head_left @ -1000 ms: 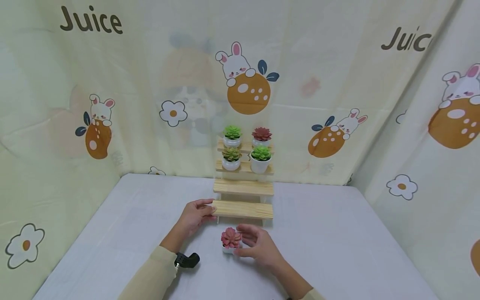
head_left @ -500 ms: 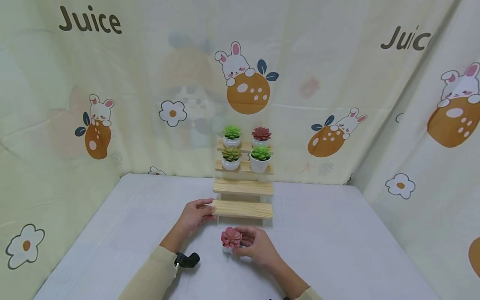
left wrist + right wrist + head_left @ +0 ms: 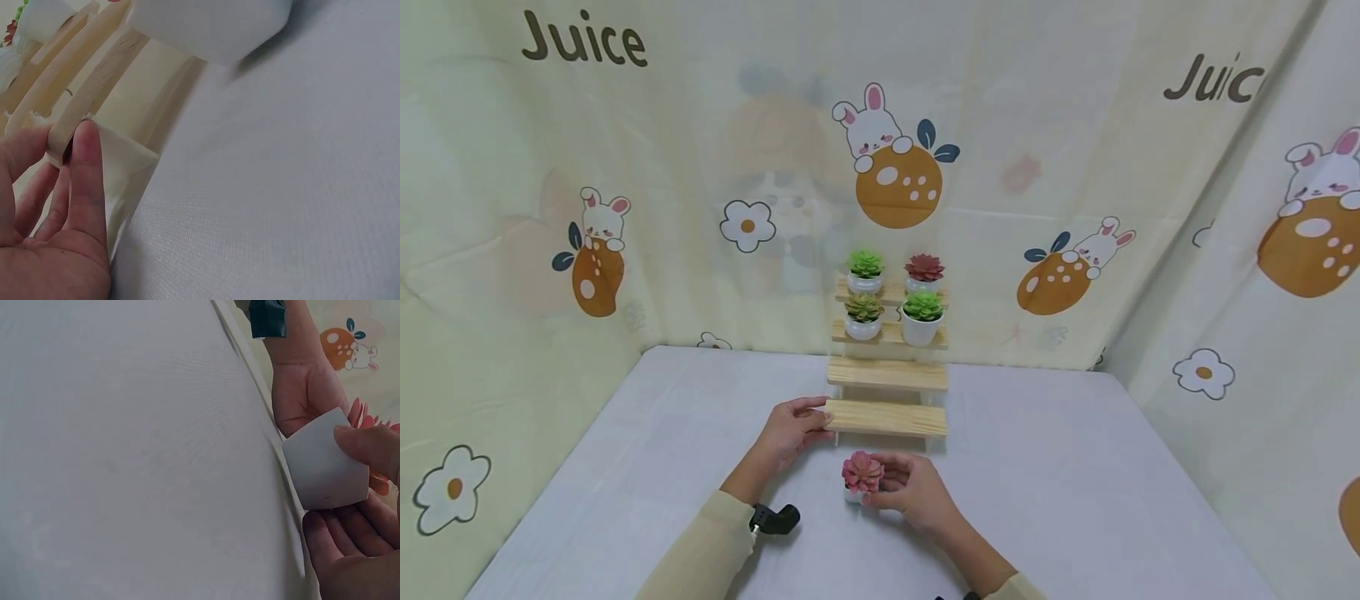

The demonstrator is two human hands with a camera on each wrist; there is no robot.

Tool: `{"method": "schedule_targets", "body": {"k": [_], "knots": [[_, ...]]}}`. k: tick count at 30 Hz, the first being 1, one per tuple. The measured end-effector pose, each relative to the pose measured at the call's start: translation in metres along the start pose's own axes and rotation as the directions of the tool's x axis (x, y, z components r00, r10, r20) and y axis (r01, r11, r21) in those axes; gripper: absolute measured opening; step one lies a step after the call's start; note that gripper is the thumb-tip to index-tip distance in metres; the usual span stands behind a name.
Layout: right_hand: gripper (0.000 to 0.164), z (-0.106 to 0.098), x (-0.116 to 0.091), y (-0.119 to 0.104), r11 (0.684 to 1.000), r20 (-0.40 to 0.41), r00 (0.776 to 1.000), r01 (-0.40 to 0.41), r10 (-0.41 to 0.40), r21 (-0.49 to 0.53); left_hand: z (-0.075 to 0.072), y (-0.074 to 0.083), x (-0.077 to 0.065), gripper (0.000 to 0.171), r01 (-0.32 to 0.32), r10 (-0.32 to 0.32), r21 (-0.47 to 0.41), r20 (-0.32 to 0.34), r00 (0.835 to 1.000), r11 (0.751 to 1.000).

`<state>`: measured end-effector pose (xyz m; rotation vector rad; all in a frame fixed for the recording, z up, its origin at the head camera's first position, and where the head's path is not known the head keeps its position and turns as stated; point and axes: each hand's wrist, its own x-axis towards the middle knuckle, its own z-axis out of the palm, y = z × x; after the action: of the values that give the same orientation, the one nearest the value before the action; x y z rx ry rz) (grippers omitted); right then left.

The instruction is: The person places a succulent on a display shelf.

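Note:
In the head view my left hand (image 3: pixel 792 432) grips the left end of the lowest step of a wooden tiered plant stand (image 3: pixel 886 418). The left wrist view shows thumb and fingers on either side of that step's end (image 3: pixel 94 94). Just in front of the stand, my right hand (image 3: pixel 917 492) holds a pink potted succulent (image 3: pixel 862 473) from its right side. Its white pot (image 3: pixel 328 465) appears in the right wrist view, thumb on one wall and fingers at the opposite one. The pot also shows close to the table in the left wrist view.
On the two upper steps stand several potted succulents: a bright green one (image 3: pixel 865 271), a dark red one (image 3: pixel 923 271), an olive one (image 3: pixel 862 317) and another green one (image 3: pixel 921 318). A printed curtain (image 3: pixel 685 167) hangs behind the white table (image 3: pixel 1045 467).
My right fingers have closed in around the pink succulent's pot, and the plant has shifted up slightly in the head view. The left hand has stayed on the stand.

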<state>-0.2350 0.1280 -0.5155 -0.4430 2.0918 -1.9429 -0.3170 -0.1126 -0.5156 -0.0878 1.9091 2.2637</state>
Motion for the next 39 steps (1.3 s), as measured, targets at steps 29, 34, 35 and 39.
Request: {"method": "schedule_targets", "body": {"k": [29,34,35,39], "knots": [[0.057,-0.005,0.032,-0.045,0.997,-0.089,0.994,0.066,-0.070,-0.047,0.000,-0.001,0.000,0.042,-0.017,0.017,-0.011,0.035,0.999,1.000],[0.056,-0.006,0.041,-0.052,0.996,-0.106,0.992,0.064,-0.070,-0.068,-0.001,-0.001,0.001,0.042,-0.018,0.018,-0.018,0.038,0.999,1.000],[0.055,-0.006,0.043,-0.054,0.996,-0.109,0.992,0.060,-0.067,-0.069,-0.001,-0.001,0.001,0.042,-0.022,0.023,-0.017,0.041,0.999,1.000],[0.056,-0.008,0.050,-0.060,0.995,-0.126,0.990,0.059,-0.070,-0.085,-0.002,-0.001,0.000,0.041,-0.023,0.023,-0.008,0.045,0.999,1.000]]}}
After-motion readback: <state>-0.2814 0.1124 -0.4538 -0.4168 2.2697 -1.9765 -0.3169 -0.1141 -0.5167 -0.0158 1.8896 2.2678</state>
